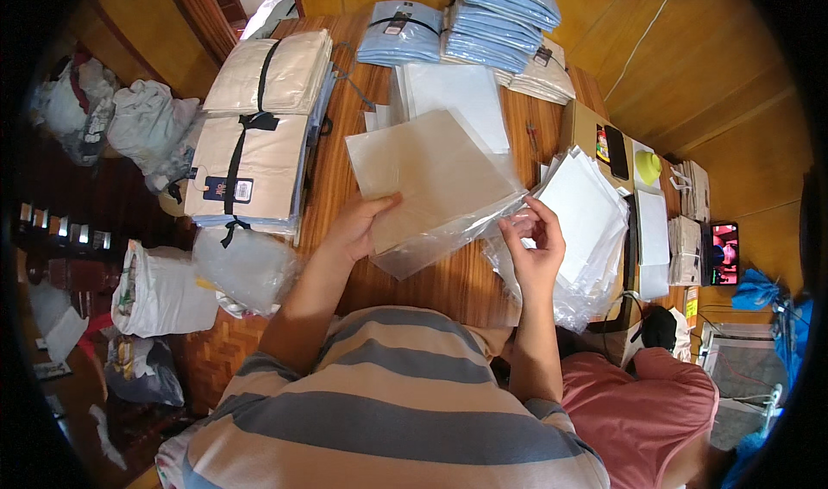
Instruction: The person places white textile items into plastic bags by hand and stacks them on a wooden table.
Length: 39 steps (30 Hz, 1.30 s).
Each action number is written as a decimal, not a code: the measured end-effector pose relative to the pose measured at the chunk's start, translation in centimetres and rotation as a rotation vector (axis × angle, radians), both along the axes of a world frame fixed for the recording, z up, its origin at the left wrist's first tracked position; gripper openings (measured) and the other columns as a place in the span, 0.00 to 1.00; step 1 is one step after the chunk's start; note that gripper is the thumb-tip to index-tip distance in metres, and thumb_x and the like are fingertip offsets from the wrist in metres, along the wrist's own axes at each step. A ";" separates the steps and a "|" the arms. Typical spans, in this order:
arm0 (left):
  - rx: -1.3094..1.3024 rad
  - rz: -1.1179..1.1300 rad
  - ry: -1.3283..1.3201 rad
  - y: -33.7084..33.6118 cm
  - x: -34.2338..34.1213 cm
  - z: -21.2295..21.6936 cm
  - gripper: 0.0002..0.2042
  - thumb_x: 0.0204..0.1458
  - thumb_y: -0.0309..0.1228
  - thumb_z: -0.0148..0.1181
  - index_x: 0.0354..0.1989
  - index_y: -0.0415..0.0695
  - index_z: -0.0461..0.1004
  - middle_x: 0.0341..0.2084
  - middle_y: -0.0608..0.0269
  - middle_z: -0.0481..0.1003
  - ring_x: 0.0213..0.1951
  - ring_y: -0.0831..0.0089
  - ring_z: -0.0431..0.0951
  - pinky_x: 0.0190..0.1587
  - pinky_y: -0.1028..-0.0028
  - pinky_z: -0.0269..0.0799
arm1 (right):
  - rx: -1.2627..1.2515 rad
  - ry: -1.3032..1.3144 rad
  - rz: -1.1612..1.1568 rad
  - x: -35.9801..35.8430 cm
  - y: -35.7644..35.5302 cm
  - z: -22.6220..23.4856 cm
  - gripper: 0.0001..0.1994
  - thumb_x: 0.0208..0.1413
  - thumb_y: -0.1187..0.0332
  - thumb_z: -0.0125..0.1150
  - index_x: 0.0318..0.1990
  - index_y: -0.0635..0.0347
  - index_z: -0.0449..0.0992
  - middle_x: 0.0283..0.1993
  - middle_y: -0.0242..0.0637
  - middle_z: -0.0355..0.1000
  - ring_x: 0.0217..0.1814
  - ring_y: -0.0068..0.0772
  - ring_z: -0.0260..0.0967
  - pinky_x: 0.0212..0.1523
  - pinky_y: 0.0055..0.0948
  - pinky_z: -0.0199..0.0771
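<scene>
My left hand grips the near left edge of a clear plastic bag, its thumb on top. A flat tan sheet shows through the bag; whether it is card or paper I cannot tell. At the bag's right corner my right hand pinches the thin film between thumb and fingers. The bag is held tilted above the wooden table. Behind it lie white sheets in plastic, partly covered. Just right of my right hand sits a pile of white sheets and clear bags.
Beige folded packs tied with black straps are stacked at the left. Blue packs stand at the back. A cardboard box with a phone is at the right, near another lit phone. A person in red sits close by.
</scene>
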<state>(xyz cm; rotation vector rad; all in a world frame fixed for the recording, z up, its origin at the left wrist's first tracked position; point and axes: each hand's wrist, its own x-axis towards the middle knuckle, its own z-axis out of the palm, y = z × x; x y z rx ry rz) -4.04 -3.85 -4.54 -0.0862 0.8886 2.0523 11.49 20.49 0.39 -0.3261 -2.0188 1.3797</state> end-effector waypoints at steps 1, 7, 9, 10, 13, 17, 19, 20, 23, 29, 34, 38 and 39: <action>-0.002 0.013 0.007 -0.1 0.0 0.0 0.24 0.57 0.26 0.62 0.61 0.36 0.65 0.50 0.52 0.76 0.50 0.63 0.80 0.49 0.65 0.80 | 0.042 0.012 -0.014 -0.1 -0.2 0.0 0.22 0.48 0.83 0.71 0.52 0.63 0.75 0.36 0.30 0.76 0.33 0.15 0.70 0.35 0.16 0.71; -0.091 0.160 0.088 -0.6 -0.7 -0.5 0.23 0.56 0.25 0.63 0.60 0.36 0.67 0.50 0.53 0.76 0.50 0.62 0.79 0.51 0.64 0.78 | -0.717 0.262 0.273 0.9 3.6 -1.4 0.08 0.62 0.69 0.60 0.45 0.63 0.75 0.32 0.30 0.73 0.32 0.17 0.68 0.31 0.18 0.70; -0.118 0.161 0.198 -0.2 -0.8 0.6 0.22 0.56 0.26 0.65 0.58 0.35 0.69 0.50 0.54 0.76 0.50 0.63 0.79 0.52 0.65 0.77 | -0.875 0.182 0.316 1.4 5.3 -1.8 0.20 0.67 0.53 0.52 0.49 0.63 0.73 0.33 0.31 0.74 0.34 0.20 0.69 0.31 0.22 0.73; -0.195 0.117 0.298 0.1 -0.4 1.4 0.22 0.56 0.27 0.65 0.58 0.35 0.69 0.49 0.54 0.77 0.50 0.64 0.79 0.52 0.66 0.77 | -0.848 0.029 0.179 1.3 5.6 -1.8 0.26 0.68 0.46 0.47 0.51 0.64 0.72 0.34 0.31 0.74 0.35 0.22 0.71 0.32 0.23 0.75; -0.414 -0.012 0.624 1.8 0.4 2.6 0.20 0.59 0.33 0.64 0.56 0.35 0.71 0.47 0.56 0.78 0.46 0.71 0.79 0.48 0.70 0.77 | -0.604 -0.222 0.301 0.8 3.5 0.2 0.22 0.62 0.53 0.61 0.52 0.64 0.75 0.38 0.31 0.77 0.35 0.18 0.70 0.35 0.20 0.72; -0.439 -0.191 0.561 4.3 -0.4 2.7 0.19 0.60 0.42 0.63 0.49 0.39 0.74 0.37 0.57 0.80 0.36 0.68 0.82 0.37 0.72 0.76 | -0.186 -0.375 -0.276 2.7 7.5 -0.7 0.08 0.56 0.69 0.70 0.37 0.64 0.81 0.25 0.24 0.72 0.24 0.12 0.62 0.24 0.18 0.60; -0.722 -0.062 0.944 5.3 -3.5 -1.8 0.20 0.59 0.43 0.64 0.48 0.38 0.74 0.33 0.57 0.80 0.35 0.67 0.82 0.36 0.70 0.75 | -0.057 -0.260 -0.520 5.2 12.3 -2.5 0.11 0.59 0.67 0.67 0.38 0.68 0.78 0.22 0.26 0.69 0.19 0.16 0.59 0.18 0.21 0.57; -0.850 -0.011 1.139 6.3 -4.7 -2.9 0.21 0.58 0.44 0.64 0.48 0.38 0.74 0.31 0.57 0.80 0.34 0.66 0.82 0.36 0.68 0.75 | -0.050 -0.243 -0.618 7.8 16.2 -5.3 0.13 0.58 0.66 0.67 0.39 0.69 0.77 0.23 0.28 0.69 0.19 0.17 0.61 0.19 0.21 0.60; -1.120 0.099 1.287 7.3 -7.5 -3.7 0.22 0.55 0.48 0.66 0.42 0.39 0.73 0.30 0.55 0.80 0.35 0.60 0.82 0.38 0.64 0.75 | 0.011 -0.448 -0.731 10.0 19.7 -8.0 0.22 0.56 0.58 0.68 0.43 0.75 0.76 0.31 0.42 0.75 0.26 0.27 0.71 0.25 0.28 0.70; -1.242 0.210 1.177 10.0 -12.0 -6.0 0.19 0.52 0.44 0.70 0.37 0.40 0.73 0.28 0.55 0.79 0.32 0.60 0.79 0.37 0.63 0.74 | 0.457 -0.867 -0.659 11.4 21.0 -7.9 0.37 0.56 0.45 0.65 0.63 0.69 0.69 0.56 0.63 0.72 0.52 0.45 0.78 0.45 0.39 0.77; -0.872 0.058 0.977 3.8 -13.8 -8.0 0.13 0.53 0.35 0.70 0.30 0.39 0.75 0.27 0.62 0.77 0.30 0.75 0.75 0.32 0.75 0.69 | 0.581 -0.555 -0.706 10.6 13.7 -3.7 0.24 0.54 0.61 0.70 0.52 0.70 0.73 0.60 0.58 0.65 0.58 0.57 0.68 0.54 0.47 0.73; -0.453 0.208 0.489 -0.1 -5.8 -4.2 0.02 0.56 0.25 0.61 0.33 0.43 0.74 0.30 0.66 0.76 0.32 0.75 0.78 0.31 0.74 0.77 | 0.281 -0.374 -0.393 6.7 6.6 -2.6 0.19 0.55 0.69 0.69 0.52 0.63 0.74 0.57 0.45 0.71 0.53 0.38 0.73 0.47 0.35 0.77; -0.263 0.248 0.264 -1.0 -4.1 -3.2 0.02 0.56 0.23 0.59 0.35 0.43 0.73 0.31 0.66 0.76 0.33 0.73 0.79 0.32 0.72 0.80 | 0.116 -0.389 -0.242 5.3 4.7 -2.1 0.21 0.55 0.70 0.69 0.55 0.63 0.72 0.58 0.45 0.70 0.55 0.38 0.72 0.48 0.34 0.77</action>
